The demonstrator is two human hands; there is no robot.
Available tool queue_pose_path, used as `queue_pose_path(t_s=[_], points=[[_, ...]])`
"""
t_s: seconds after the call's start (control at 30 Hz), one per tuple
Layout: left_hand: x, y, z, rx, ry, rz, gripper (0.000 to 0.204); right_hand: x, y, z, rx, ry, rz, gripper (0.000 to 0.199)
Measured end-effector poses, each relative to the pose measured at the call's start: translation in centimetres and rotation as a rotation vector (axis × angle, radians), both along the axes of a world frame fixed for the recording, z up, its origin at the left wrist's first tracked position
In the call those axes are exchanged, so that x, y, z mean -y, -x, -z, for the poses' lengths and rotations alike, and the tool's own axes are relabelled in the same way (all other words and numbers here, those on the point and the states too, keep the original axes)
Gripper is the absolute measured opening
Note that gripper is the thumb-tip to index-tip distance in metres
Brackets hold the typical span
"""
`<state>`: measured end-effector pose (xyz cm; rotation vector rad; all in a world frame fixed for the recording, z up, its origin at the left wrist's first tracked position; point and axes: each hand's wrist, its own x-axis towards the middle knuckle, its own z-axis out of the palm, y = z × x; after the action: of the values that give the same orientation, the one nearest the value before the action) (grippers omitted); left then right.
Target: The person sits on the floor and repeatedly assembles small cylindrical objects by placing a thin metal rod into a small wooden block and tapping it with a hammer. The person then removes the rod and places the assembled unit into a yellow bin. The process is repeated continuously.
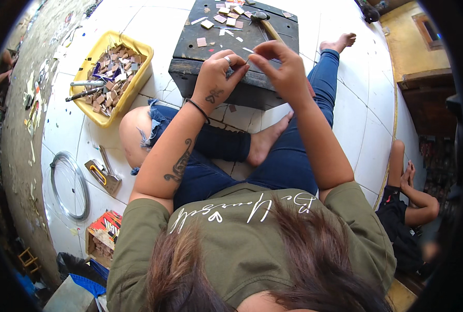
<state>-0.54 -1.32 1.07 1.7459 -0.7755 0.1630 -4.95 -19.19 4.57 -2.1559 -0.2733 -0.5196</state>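
Observation:
Both my hands meet above the near edge of a dark wooden block (pixel 190 54). My left hand (pixel 218 75), with a ring on one finger, is closed in a pinch. My right hand (pixel 282 66) is also pinched, its fingertips almost touching the left's. Between them shows a thin pale strip (pixel 248 50), too small to make out well. On the block behind my hands lie several small square wooden tiles (pixel 207 24) and scattered thin slivers. A hammer (pixel 271 31) with a wooden handle rests just beyond my right hand.
At left a yellow tub (pixel 147 60) holds many small tiles, with pens (pixel 86 93) at its rim. Below it are a staple gun (pixel 102 177), a wire coil (pixel 86 195) and a red box (pixel 106 226). Another person (pixel 418 205) sits at right.

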Motion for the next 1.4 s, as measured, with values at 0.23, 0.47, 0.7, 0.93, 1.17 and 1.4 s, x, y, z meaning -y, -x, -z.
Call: queue_pose_path(t_s=[0.23,0.47,0.7,0.93,1.17,1.4], points=[[0.0,-0.1,0.2,0.030,-0.013,0.006,0.007,5.5,1.7,1.7,-0.373,0.691,0.430,0.043],[0.0,-0.2,0.6,0.033,0.041,0.012,0.010,4.7,7.9,-3.4,-0.587,-0.193,0.179,0.044],[-0.2,-0.4,1.1,0.119,-0.016,0.011,0.007,1.3,15.4,-6.7,-0.378,0.093,0.103,0.046],[-0.2,-0.5,0.8,0.129,-0.019,0.035,0.007,0.8,14.4,-6.6,-0.314,0.167,0.060,0.048],[-0.2,-0.5,0.8,0.123,-0.046,0.032,0.008,1.0,14.7,-6.0,-0.289,0.096,0.041,0.048],[-0.1,-0.5,0.8,0.075,-0.029,0.013,0.010,1.1,14.8,-5.7,-0.233,0.115,0.044,0.048]])
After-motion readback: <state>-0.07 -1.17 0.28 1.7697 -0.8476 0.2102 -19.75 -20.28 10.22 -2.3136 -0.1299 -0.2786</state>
